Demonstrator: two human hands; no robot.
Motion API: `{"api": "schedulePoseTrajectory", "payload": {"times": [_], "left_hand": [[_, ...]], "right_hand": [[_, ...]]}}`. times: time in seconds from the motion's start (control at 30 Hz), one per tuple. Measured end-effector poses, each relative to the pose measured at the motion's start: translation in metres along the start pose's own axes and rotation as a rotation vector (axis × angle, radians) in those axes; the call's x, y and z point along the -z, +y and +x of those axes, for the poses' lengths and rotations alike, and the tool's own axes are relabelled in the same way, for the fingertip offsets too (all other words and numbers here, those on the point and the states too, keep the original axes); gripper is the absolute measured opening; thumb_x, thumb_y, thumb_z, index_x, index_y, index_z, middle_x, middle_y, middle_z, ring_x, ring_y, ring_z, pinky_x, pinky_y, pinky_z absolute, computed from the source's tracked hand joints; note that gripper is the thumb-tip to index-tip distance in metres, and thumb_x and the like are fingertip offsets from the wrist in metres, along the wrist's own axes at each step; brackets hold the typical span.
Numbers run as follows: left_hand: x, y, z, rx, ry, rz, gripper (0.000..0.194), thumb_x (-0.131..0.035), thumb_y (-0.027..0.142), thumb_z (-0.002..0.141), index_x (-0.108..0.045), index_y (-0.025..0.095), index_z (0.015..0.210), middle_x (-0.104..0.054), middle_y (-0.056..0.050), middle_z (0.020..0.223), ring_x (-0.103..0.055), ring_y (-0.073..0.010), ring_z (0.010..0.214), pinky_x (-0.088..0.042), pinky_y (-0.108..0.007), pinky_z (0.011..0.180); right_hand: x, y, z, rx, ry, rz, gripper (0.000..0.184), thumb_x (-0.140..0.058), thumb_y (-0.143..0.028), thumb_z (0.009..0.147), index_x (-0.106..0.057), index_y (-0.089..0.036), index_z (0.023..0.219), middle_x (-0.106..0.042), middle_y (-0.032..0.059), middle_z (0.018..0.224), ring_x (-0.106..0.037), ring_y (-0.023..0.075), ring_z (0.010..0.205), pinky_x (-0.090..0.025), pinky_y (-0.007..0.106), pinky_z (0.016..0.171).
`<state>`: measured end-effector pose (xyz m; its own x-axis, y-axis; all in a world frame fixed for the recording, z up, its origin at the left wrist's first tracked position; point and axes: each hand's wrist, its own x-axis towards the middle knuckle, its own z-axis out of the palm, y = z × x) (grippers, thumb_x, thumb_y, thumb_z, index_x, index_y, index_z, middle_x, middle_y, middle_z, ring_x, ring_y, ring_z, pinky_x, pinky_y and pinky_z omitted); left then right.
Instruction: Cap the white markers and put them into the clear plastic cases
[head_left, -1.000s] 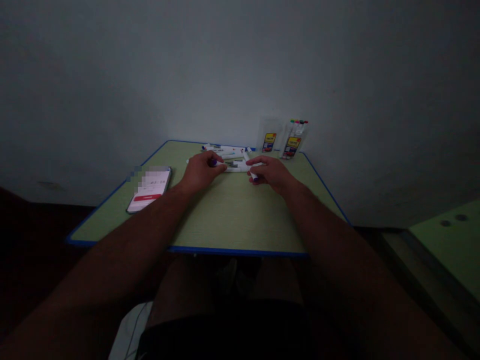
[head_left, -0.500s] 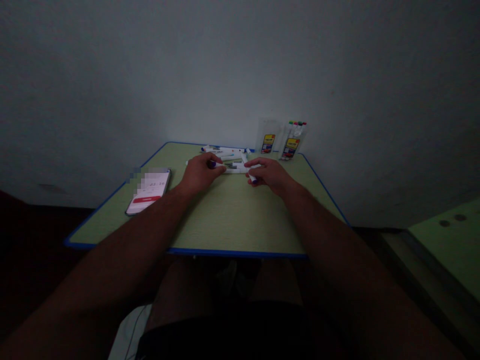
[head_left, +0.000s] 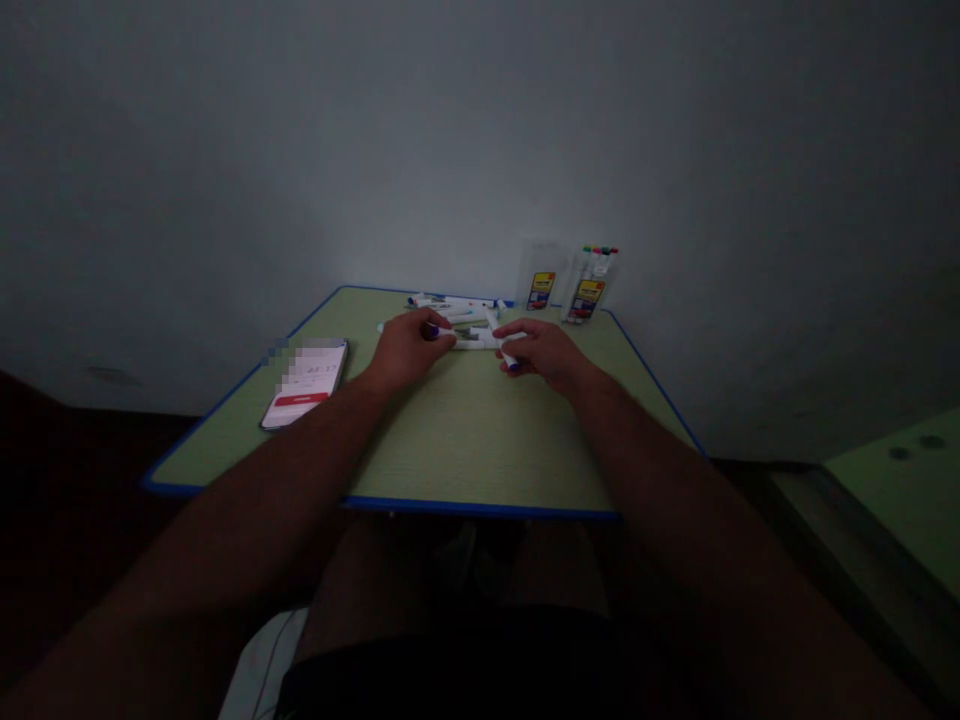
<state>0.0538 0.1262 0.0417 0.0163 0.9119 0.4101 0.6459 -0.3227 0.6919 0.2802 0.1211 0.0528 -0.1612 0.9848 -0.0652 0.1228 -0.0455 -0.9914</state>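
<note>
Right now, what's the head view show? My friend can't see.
The left hand and right hand hold purple-ended white markers over a green table. Beyond lie more markers; a phone lies left, two clear cases stand right.

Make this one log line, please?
left hand: pinching purple-and-white marker | right hand: holding purple-ended marker | phone: on table

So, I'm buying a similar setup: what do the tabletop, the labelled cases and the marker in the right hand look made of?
Tabletop: probably laminated board, matte, from its faint grain.
Labelled cases: likely clear plastic, smooth, since they're see-through.
Marker: apparently plastic, from its even white body; finish too dim to judge.
</note>
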Motion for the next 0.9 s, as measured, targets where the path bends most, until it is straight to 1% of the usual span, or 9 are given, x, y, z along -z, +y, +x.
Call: {"api": "schedulePoseTrajectory", "payload": {"times": [0.23, 0.4, 0.6, 0.7, 0.9], "left_hand": [[0.000, -0.002, 0.001, 0.004, -0.010, -0.055, 0.019, -0.074, 0.028, 0.077, -0.074, 0.017, 0.093, -0.064, -0.001, 0.070, -0.053, -0.0138, 0.063, -0.041, -0.031, 0.063], [-0.002, -0.006, 0.002, -0.015, 0.015, -0.048, 0.017, -0.075, 0.029, 0.076, -0.075, 0.017, 0.089, -0.063, 0.000, 0.069, -0.051, -0.0130, 0.062, -0.039, -0.030, 0.062], [-0.001, -0.007, 0.003, -0.025, 0.005, -0.048, 0.019, -0.075, 0.029, 0.077, -0.075, 0.017, 0.091, -0.064, -0.001, 0.071, -0.053, -0.0138, 0.064, -0.041, -0.029, 0.061], [-0.001, -0.008, 0.003, -0.004, -0.010, -0.089, 0.019, -0.075, 0.028, 0.077, -0.075, 0.016, 0.092, -0.065, -0.002, 0.072, -0.056, -0.0142, 0.064, -0.043, -0.029, 0.060], [-0.006, -0.015, 0.007, 0.079, -0.035, -0.247, 0.016, -0.074, 0.019, 0.076, -0.072, 0.016, 0.092, -0.067, -0.001, 0.069, -0.060, -0.0135, 0.057, -0.048, -0.028, 0.057]], "right_hand": [[0.003, 0.004, 0.004, 0.009, 0.000, 0.011, 0.020, -0.067, -0.003, 0.081, -0.067, -0.018, 0.093, -0.072, 0.0032, 0.072, -0.065, 0.0132, 0.056, -0.055, 0.024, 0.053], [0.004, 0.005, 0.005, 0.019, 0.002, 0.014, 0.020, -0.067, -0.003, 0.080, -0.063, -0.019, 0.093, -0.072, 0.0022, 0.071, -0.065, 0.0128, 0.054, -0.055, 0.024, 0.054], [0.004, 0.007, 0.007, 0.021, -0.002, 0.013, 0.021, -0.068, -0.004, 0.081, -0.062, -0.019, 0.095, -0.073, 0.0023, 0.072, -0.066, 0.0133, 0.054, -0.055, 0.024, 0.053], [0.005, 0.006, 0.007, 0.004, 0.024, 0.013, 0.021, -0.068, -0.003, 0.080, -0.061, -0.018, 0.094, -0.072, 0.0031, 0.071, -0.065, 0.0135, 0.053, -0.055, 0.024, 0.051], [0.006, -0.002, 0.004, -0.038, 0.068, -0.007, 0.019, -0.067, 0.002, 0.077, -0.064, -0.014, 0.087, -0.072, 0.0041, 0.070, -0.062, 0.0115, 0.052, -0.054, 0.023, 0.051]]}}
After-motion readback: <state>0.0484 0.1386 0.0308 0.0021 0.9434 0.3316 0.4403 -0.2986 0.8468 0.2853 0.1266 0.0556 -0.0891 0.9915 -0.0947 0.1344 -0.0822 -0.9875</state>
